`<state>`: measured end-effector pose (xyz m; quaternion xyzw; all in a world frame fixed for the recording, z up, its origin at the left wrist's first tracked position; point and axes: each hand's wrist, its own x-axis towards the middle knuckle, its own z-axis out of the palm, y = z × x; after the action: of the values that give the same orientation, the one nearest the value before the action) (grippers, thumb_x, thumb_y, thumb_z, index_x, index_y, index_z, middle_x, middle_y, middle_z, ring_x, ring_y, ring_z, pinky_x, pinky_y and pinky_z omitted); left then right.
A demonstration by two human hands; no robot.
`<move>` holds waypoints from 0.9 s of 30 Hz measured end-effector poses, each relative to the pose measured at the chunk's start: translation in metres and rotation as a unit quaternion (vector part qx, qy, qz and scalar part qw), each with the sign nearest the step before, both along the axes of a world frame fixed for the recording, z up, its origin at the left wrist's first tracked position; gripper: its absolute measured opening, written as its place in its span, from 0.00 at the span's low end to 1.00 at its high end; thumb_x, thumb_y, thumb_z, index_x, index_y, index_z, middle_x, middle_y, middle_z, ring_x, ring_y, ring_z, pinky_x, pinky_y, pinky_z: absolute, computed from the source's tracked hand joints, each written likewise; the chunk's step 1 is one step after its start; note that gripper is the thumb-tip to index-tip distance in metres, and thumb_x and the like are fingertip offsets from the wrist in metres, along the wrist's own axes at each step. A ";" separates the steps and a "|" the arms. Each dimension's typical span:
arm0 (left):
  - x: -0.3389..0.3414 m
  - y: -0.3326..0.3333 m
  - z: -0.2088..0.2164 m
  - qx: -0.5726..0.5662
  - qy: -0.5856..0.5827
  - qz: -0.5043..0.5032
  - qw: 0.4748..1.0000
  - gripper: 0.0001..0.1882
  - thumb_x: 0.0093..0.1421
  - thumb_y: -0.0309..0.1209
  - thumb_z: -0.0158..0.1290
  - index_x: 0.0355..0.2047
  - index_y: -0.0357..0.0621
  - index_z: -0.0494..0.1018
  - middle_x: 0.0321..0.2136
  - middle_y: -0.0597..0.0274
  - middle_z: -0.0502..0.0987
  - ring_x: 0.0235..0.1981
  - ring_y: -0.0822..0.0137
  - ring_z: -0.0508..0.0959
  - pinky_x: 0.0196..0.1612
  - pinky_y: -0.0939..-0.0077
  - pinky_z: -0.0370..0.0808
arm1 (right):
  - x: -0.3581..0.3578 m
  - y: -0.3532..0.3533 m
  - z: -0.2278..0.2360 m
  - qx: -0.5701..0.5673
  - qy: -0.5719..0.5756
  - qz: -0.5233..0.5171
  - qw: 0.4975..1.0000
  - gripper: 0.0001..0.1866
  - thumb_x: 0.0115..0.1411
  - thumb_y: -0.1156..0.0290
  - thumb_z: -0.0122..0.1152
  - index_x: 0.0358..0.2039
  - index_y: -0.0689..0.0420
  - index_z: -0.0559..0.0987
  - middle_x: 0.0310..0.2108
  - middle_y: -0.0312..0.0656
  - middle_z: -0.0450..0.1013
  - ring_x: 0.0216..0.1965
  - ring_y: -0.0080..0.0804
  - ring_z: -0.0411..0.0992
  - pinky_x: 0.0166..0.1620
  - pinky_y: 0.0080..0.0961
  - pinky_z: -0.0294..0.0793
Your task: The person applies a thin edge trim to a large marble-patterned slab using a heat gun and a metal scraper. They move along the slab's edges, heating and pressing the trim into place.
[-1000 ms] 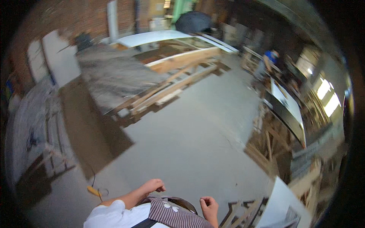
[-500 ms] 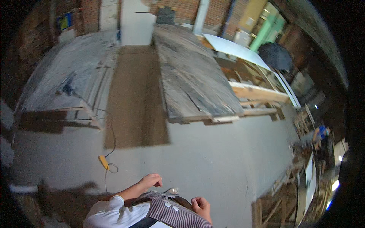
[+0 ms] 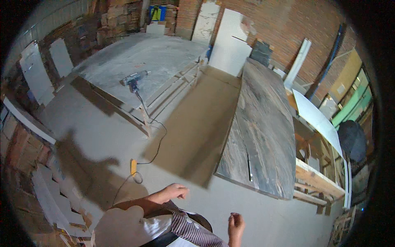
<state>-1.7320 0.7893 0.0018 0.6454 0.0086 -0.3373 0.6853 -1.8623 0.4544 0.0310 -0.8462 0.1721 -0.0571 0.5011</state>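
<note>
My left hand (image 3: pixel 176 191) is held in front of my waist, its fingers curled in and nothing visible in them. Lower on the right, my right hand (image 3: pixel 236 224) hangs in the air with its fingers also closed, and no object shows there. Both are apart from anything around them. Ahead to the left, a corded power drill (image 3: pixel 132 81) lies on a dusty grey table (image 3: pixel 164 49). Its black cord runs down to a yellow power strip (image 3: pixel 133 167) on the floor. A large dark veined stone slab (image 3: pixel 263 131) lies ahead to the right, with a thin dark strip (image 3: pixel 249 168) on it.
Between the table and the slab lies brown floor (image 3: pixel 197 123). A wooden frame (image 3: pixel 319 177) and a pale panel (image 3: pixel 314 111) stand right of the slab. White boards (image 3: pixel 230 39) lean on the brick wall (image 3: pixel 275 24). Stacked offcuts (image 3: pixel 53 201) are at the left.
My view has swung left and the drill's table now shows more fully, with the slab shifted right. Both hands remain in front of me, with the right one further from my apron.
</note>
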 end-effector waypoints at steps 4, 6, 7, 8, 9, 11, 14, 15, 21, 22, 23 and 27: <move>0.053 0.054 0.009 0.020 -0.010 0.130 0.991 0.12 0.63 0.38 0.51 0.36 0.42 0.74 0.27 0.66 0.76 0.29 0.74 0.76 0.31 0.78 0.73 | 0.070 -0.034 0.018 -0.020 -0.075 -0.044 0.996 0.09 0.60 0.80 0.56 0.42 0.62 0.76 0.36 0.41 0.75 0.38 0.23 0.73 0.38 0.20 0.71; 0.089 0.105 0.001 0.072 -0.029 0.188 0.979 0.15 0.64 0.41 0.52 0.44 0.43 0.73 0.35 0.62 0.78 0.36 0.71 0.78 0.40 0.74 0.77 | 0.107 -0.043 0.027 -0.036 -0.054 -0.077 0.995 0.17 0.57 0.81 0.58 0.48 0.61 0.73 0.42 0.44 0.73 0.43 0.29 0.72 0.42 0.22 0.70; 0.107 0.129 0.011 0.082 -0.018 0.238 0.967 0.15 0.63 0.40 0.53 0.44 0.44 0.73 0.35 0.62 0.78 0.36 0.70 0.79 0.40 0.73 0.77 | 0.124 -0.046 0.024 -0.108 -0.085 -0.084 0.987 0.19 0.57 0.80 0.59 0.51 0.62 0.72 0.45 0.46 0.72 0.46 0.32 0.71 0.46 0.26 0.69; 0.125 0.153 0.021 0.094 -0.008 0.287 0.953 0.15 0.63 0.40 0.53 0.45 0.45 0.73 0.36 0.62 0.78 0.35 0.69 0.79 0.39 0.73 0.77 | 0.141 -0.050 0.017 -0.178 -0.116 -0.093 0.973 0.22 0.57 0.80 0.60 0.53 0.64 0.71 0.47 0.48 0.71 0.48 0.36 0.70 0.51 0.29 0.68; 0.144 0.179 0.024 0.085 -0.025 0.323 0.942 0.15 0.62 0.39 0.53 0.45 0.45 0.73 0.36 0.62 0.78 0.35 0.68 0.78 0.39 0.72 0.77 | 0.158 -0.064 0.002 -0.249 -0.111 -0.092 0.958 0.27 0.54 0.82 0.61 0.55 0.64 0.69 0.54 0.52 0.67 0.54 0.45 0.66 0.56 0.34 0.65; 0.198 0.217 0.024 0.105 -0.062 0.364 0.923 0.15 0.60 0.38 0.54 0.45 0.45 0.73 0.36 0.63 0.77 0.34 0.68 0.77 0.37 0.72 0.75 | 0.179 -0.068 0.001 -0.308 -0.127 -0.152 0.931 0.30 0.53 0.81 0.61 0.57 0.64 0.67 0.56 0.55 0.65 0.58 0.51 0.63 0.61 0.41 0.62; 0.276 0.303 -0.012 0.214 -0.137 0.412 0.875 0.17 0.57 0.37 0.55 0.45 0.46 0.73 0.33 0.66 0.75 0.31 0.71 0.73 0.33 0.73 0.71 | 0.214 -0.058 -0.023 -0.364 -0.044 -0.218 0.904 0.31 0.52 0.75 0.63 0.57 0.67 0.66 0.54 0.61 0.66 0.57 0.54 0.65 0.59 0.42 0.65; 0.299 0.328 -0.019 0.210 -0.104 0.421 0.876 0.20 0.56 0.38 0.57 0.47 0.46 0.73 0.36 0.64 0.75 0.37 0.67 0.74 0.40 0.69 0.72 | 0.220 -0.053 -0.028 -0.336 0.011 -0.233 0.912 0.31 0.52 0.74 0.64 0.56 0.68 0.67 0.54 0.62 0.67 0.56 0.55 0.66 0.58 0.42 0.66; 0.448 0.436 0.000 0.265 -0.081 0.492 0.825 0.36 0.50 0.41 0.64 0.56 0.39 0.66 0.51 0.56 0.74 0.49 0.60 0.73 0.50 0.66 0.70 | 0.254 0.004 -0.024 -0.388 0.107 -0.300 0.865 0.11 0.56 0.66 0.58 0.38 0.56 0.81 0.37 0.54 0.74 0.43 0.52 0.72 0.45 0.46 0.73; 0.465 0.421 -0.005 0.196 -0.061 0.517 0.831 0.38 0.51 0.39 0.64 0.60 0.38 0.63 0.53 0.56 0.73 0.50 0.60 0.72 0.52 0.66 0.68 | 0.242 -0.003 -0.023 -0.383 0.106 -0.299 0.868 0.14 0.53 0.68 0.59 0.40 0.57 0.79 0.36 0.53 0.74 0.39 0.53 0.72 0.44 0.45 0.73; 0.484 0.435 -0.020 0.183 -0.070 0.509 0.838 0.39 0.52 0.39 0.63 0.61 0.38 0.61 0.54 0.54 0.72 0.52 0.60 0.71 0.53 0.65 0.67 | 0.239 -0.008 -0.031 -0.376 0.092 -0.316 0.866 0.13 0.52 0.69 0.58 0.39 0.58 0.79 0.36 0.54 0.73 0.39 0.54 0.72 0.43 0.45 0.72; 0.572 0.510 -0.086 0.234 0.035 0.524 0.818 0.40 0.52 0.48 0.62 0.57 0.31 0.67 0.57 0.50 0.69 0.54 0.55 0.70 0.52 0.58 0.69 | 0.237 0.026 -0.030 -0.320 0.116 -0.341 0.876 0.13 0.52 0.72 0.55 0.36 0.66 0.78 0.34 0.59 0.75 0.38 0.56 0.74 0.44 0.44 0.73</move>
<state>-1.1605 1.2991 -0.0838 0.6719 0.4482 0.0630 0.5862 -1.6250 0.4808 0.0008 -0.8495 0.4797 -0.1778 0.1285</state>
